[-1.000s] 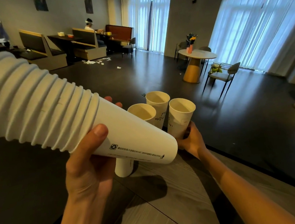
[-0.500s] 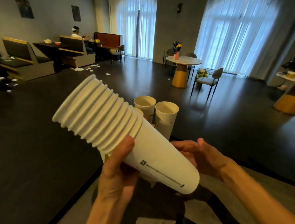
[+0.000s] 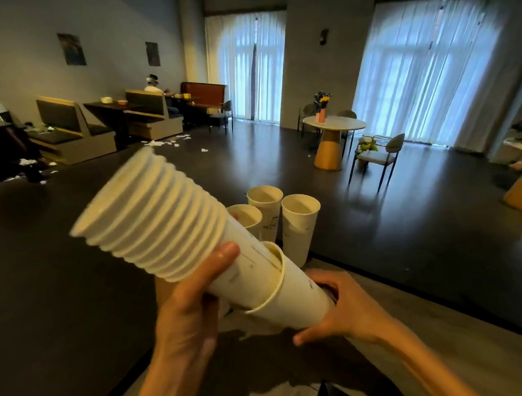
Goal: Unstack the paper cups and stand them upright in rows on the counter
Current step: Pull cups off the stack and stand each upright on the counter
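A stack of white paper cups (image 3: 157, 216) lies tilted in the air, rims up and to the left, with my left hand (image 3: 190, 308) gripping its body. The bottom cup (image 3: 296, 295) has slid partly off the stack, and my right hand (image 3: 342, 307) is closed around its base. Behind the stack, three single cups stand upright on the counter (image 3: 425, 360): a left cup (image 3: 247, 216), a middle cup (image 3: 266, 206) and a right cup (image 3: 299, 223). The stack hides the left cup's lower part.
The counter's far edge runs diagonally just behind the standing cups, with dark floor beyond. A round table (image 3: 333, 134) with chairs stands farther back on the right. Booths with seated people line the left wall.
My right hand has closed on the stack's bottom cup and drawn it partly off. The stack has tilted and shifted slightly in my left hand.
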Available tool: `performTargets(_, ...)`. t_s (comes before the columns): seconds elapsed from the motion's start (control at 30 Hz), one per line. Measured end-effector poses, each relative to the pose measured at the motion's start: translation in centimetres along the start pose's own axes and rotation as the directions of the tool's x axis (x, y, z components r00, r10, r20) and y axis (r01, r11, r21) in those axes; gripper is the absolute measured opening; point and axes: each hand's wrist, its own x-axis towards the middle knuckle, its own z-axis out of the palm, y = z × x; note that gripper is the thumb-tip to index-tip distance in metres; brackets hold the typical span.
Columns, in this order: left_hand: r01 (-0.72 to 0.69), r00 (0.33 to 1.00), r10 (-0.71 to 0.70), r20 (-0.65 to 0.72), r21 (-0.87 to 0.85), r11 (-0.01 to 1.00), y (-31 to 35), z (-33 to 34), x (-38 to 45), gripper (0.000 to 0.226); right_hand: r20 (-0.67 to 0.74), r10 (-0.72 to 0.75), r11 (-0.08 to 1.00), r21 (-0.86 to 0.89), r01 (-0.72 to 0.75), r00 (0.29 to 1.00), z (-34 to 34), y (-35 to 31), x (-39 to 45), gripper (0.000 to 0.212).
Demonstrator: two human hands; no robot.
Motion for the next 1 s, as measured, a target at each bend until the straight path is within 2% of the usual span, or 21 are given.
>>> performTargets(0.07, -0.083, 0.997, 0.082, -0.010, -0.049, 0.995, 1.2, -0.4, 0.9, 0.076, -0.120, 0.018, 1.000, -0.017, -0.020, 0.993, 0.9, 1.6, 0.4, 0.074)
performTargets(0.17, -0.218, 0.975, 0.214, -0.060, -0.079, 0.973, 2.6, -0.8, 2.0, 0.049, -0.291, -0.002, 0.998, 0.059, 0.020, 0.957, 2.1, 3.1, 1.6, 0.073)
performTargets(0.3, -0.269, 0.958, 0.258, -0.124, -0.080, 0.960, 3.3, -1.8, 3.3, 0.064, -0.349, 0.060, 0.978, 0.208, 0.015, 0.935, 3.7, 3.9, 4.1, 0.074)
performTargets(0.4, -0.236, 0.961, 0.222, -0.165, -0.070, 0.969, 2.8, -2.8, 4.1, 0.061, -0.346, 0.090, 0.963, 0.270, 0.008, 0.934, 4.5, 4.3, 6.0, 0.078)
performTargets(0.5, -0.181, 0.967, 0.163, -0.196, -0.078, 0.980, 2.1, -3.5, 4.4, 0.092, -0.331, 0.085, 0.963, 0.271, 0.009, 0.940, 5.0, 5.0, 7.5, 0.078)
performTargets(0.57, -0.157, 0.968, 0.137, -0.209, -0.085, 0.984, 1.7, -3.7, 4.5, 0.103, -0.317, 0.087, 0.961, 0.276, 0.005, 0.945, 5.4, 5.7, 8.3, 0.078)
performTargets(0.63, -0.151, 0.971, 0.129, -0.200, -0.100, 0.984, 1.2, -3.6, 4.3, 0.088, -0.315, 0.088, 0.957, 0.290, 0.007, 0.945, 5.7, 6.2, 8.7, 0.079)
performTargets(0.7, -0.166, 0.976, 0.145, -0.161, -0.127, 0.978, 0.6, -3.5, 4.2, 0.040, -0.310, 0.087, 0.952, 0.304, 0.012, 0.947, 5.8, 6.1, 9.1, 0.080)
performTargets(0.73, -0.161, 0.979, 0.141, -0.147, -0.134, 0.978, 0.4, -3.2, 4.1, 0.029, -0.307, 0.087, 0.950, 0.310, 0.014, 0.948, 5.8, 6.1, 9.2, 0.081)
performTargets(0.8, -0.152, 0.985, 0.137, -0.107, -0.152, 0.977, 0.1, -2.9, 3.7, 0.034, -0.285, 0.079, 0.948, 0.318, 0.017, 0.955, 5.6, 6.1, 9.1, 0.085)
performTargets(0.9, -0.118, 0.993, 0.113, -0.040, -0.130, 0.985, 0.1, -2.4, 3.3, 0.029, -0.233, 0.088, 0.950, 0.311, -0.012, 0.968, 5.5, 6.7, 7.9, 0.093)
performTargets(1.0, -0.061, 0.998, 0.061, -0.005, -0.097, 0.993, -0.1, -2.6, 2.7, 0.064, -0.335, 0.142, 0.969, 0.237, -0.063, 0.931, 5.4, 7.1, 5.3, 0.068)
